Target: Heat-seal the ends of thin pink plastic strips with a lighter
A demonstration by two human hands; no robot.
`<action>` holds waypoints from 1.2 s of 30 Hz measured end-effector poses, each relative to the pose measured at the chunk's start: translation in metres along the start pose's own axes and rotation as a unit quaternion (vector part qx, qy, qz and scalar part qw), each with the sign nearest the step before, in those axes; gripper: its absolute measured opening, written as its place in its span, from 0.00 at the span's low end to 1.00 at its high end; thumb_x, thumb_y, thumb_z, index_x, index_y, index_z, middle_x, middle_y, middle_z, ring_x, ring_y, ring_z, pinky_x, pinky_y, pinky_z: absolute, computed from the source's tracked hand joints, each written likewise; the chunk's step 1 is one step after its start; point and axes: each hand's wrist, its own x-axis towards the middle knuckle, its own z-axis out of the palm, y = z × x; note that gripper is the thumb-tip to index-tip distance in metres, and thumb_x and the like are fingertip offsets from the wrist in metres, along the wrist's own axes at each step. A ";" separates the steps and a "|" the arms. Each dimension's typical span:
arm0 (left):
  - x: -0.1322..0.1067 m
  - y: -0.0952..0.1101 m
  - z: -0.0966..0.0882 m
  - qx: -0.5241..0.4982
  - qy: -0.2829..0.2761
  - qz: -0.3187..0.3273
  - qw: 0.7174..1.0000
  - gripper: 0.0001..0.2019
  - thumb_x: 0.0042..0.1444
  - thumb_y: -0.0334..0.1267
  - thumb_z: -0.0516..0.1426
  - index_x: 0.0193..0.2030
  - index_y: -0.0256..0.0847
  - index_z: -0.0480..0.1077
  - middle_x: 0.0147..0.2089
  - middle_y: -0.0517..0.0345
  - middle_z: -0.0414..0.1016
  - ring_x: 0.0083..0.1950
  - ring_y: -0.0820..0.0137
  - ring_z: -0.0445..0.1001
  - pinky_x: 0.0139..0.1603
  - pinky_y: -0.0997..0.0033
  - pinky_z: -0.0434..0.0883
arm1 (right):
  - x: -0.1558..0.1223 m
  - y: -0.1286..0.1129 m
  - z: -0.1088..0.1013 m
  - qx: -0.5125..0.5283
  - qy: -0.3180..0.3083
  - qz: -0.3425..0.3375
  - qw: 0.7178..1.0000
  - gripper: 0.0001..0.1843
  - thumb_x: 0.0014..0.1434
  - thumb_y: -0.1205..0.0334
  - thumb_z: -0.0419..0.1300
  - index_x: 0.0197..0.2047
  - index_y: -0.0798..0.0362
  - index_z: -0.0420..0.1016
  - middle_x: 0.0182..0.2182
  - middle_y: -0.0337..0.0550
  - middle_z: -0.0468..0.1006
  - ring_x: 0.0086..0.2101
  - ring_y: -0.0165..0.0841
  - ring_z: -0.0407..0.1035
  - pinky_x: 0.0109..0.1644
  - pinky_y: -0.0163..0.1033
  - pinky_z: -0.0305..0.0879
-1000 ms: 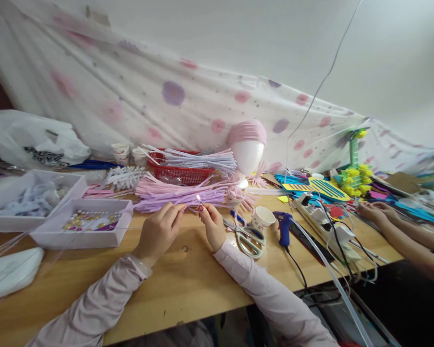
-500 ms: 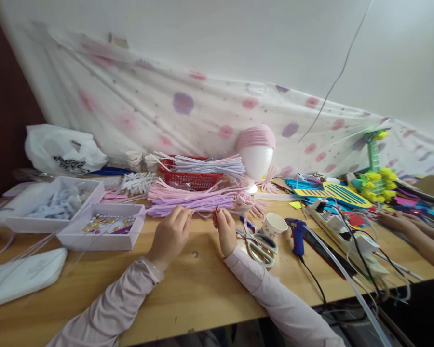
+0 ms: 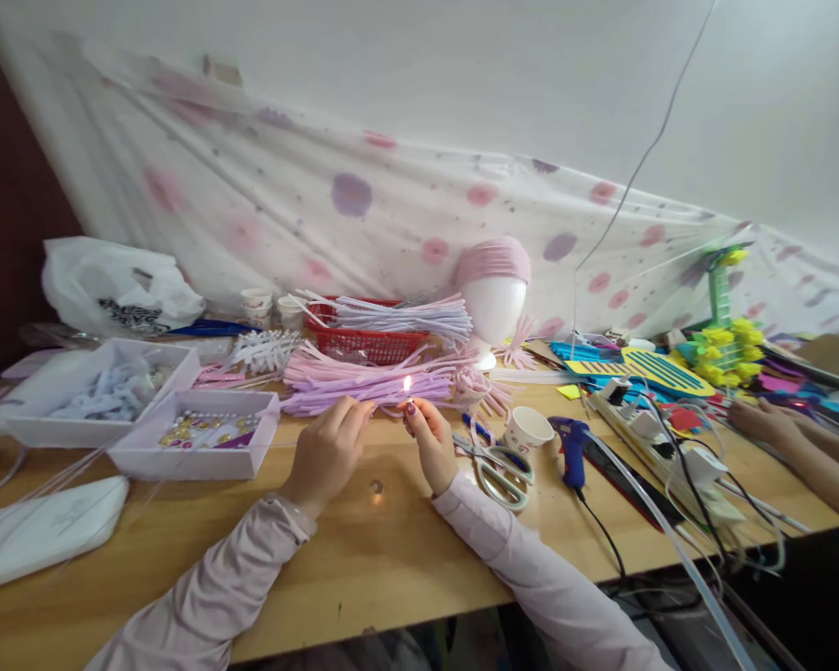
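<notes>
My right hand (image 3: 430,445) is closed round a lighter, mostly hidden in the fist, with a small flame (image 3: 406,384) burning at its top. My left hand (image 3: 327,450) pinches the end of a thin pale strip held close to the flame; the strip itself is barely visible. Both hands hover over the wooden table (image 3: 364,550), just in front of a heap of pink and lilac foam strips (image 3: 364,380).
White trays of beads and trims (image 3: 196,436) lie at left, scissors (image 3: 500,471), a paper cup (image 3: 528,431) and a blue glue gun (image 3: 571,447) at right. A power strip (image 3: 661,440) with cables follows. Another person's hands (image 3: 762,421) work at far right. A red basket (image 3: 367,343) and mannequin head (image 3: 495,298) stand behind.
The flame was lit a second ago, out half a second ago, and burns again now. My hands have stayed close together in the same place.
</notes>
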 end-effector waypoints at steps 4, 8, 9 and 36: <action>0.000 0.000 -0.001 0.016 0.004 0.010 1.000 0.11 0.64 0.35 0.47 0.42 0.38 0.70 0.32 0.55 0.73 0.34 0.71 0.73 0.35 0.74 0.67 | 0.003 0.003 -0.003 0.013 0.028 0.000 1.000 0.18 0.56 0.45 0.55 0.33 0.52 0.72 0.23 0.37 0.63 0.25 0.30 0.55 0.29 0.36 0.51; 0.000 0.000 -0.001 0.022 0.009 0.015 1.000 0.11 0.63 0.34 0.47 0.41 0.38 0.70 0.32 0.55 0.73 0.33 0.71 0.73 0.34 0.73 0.66 | 0.007 0.009 -0.006 0.022 0.048 0.008 0.999 0.18 0.56 0.45 0.55 0.32 0.52 0.72 0.22 0.36 0.61 0.24 0.29 0.53 0.27 0.35 0.50; 0.000 0.000 -0.001 0.020 0.010 0.016 1.000 0.11 0.63 0.34 0.47 0.41 0.38 0.70 0.32 0.56 0.73 0.33 0.71 0.72 0.34 0.73 0.66 | 0.006 0.009 -0.006 0.015 0.044 0.005 0.999 0.18 0.56 0.46 0.55 0.32 0.52 0.72 0.22 0.36 0.61 0.24 0.29 0.53 0.28 0.35 0.50; -0.001 0.000 0.000 0.033 0.010 -0.004 0.999 0.11 0.64 0.35 0.48 0.41 0.38 0.71 0.30 0.58 0.74 0.31 0.72 0.72 0.31 0.73 0.63 | 0.006 0.005 -0.005 0.036 0.047 -0.017 0.998 0.19 0.57 0.45 0.55 0.26 0.51 0.61 0.22 0.33 0.58 0.24 0.27 0.52 0.28 0.34 0.52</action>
